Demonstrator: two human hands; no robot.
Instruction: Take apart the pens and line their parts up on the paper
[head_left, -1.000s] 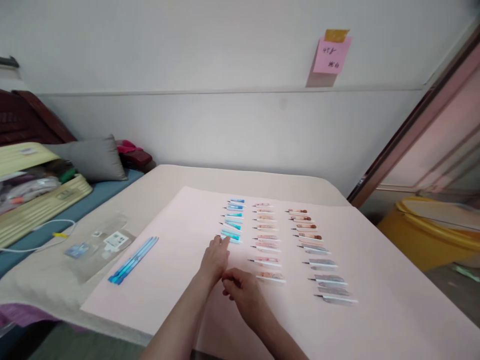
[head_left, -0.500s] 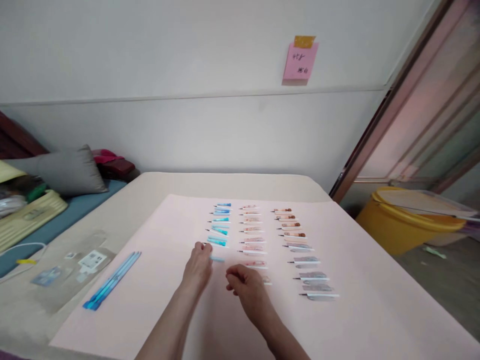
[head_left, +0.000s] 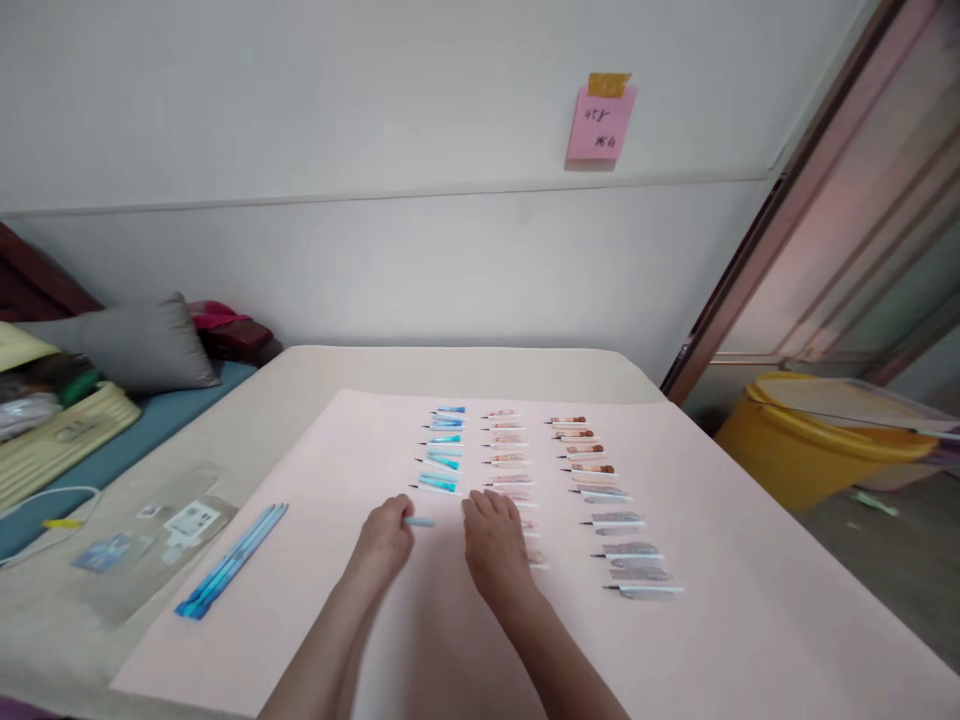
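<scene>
My left hand point(head_left: 384, 540) is closed around a light blue pen part point(head_left: 418, 521), whose end sticks out to the right past the fingers. To its right, my right hand point(head_left: 495, 540) rests low over the middle column of pen parts, fingers bent down and close together. Whatever lies under those fingertips is hidden. Just beyond both hands a turquoise pen part point(head_left: 437, 483) lies beside a thin white refill with a dark tip, at the near end of the blue column. Pink pen parts point(head_left: 511, 480) show partly behind my right hand.
Brown pen parts point(head_left: 589, 468) and grey ones point(head_left: 634, 551) with white refills form the right column. Several long blue pen pieces point(head_left: 232, 562) lie at the left on the pink sheet point(head_left: 322, 450). A clear plastic bag point(head_left: 161, 540) is beside it. A yellow bin point(head_left: 817, 440) stands right.
My right hand has turned palm down and reached slightly forward over the table. My left hand has drawn slightly back and now has the light blue pen part in its fingers.
</scene>
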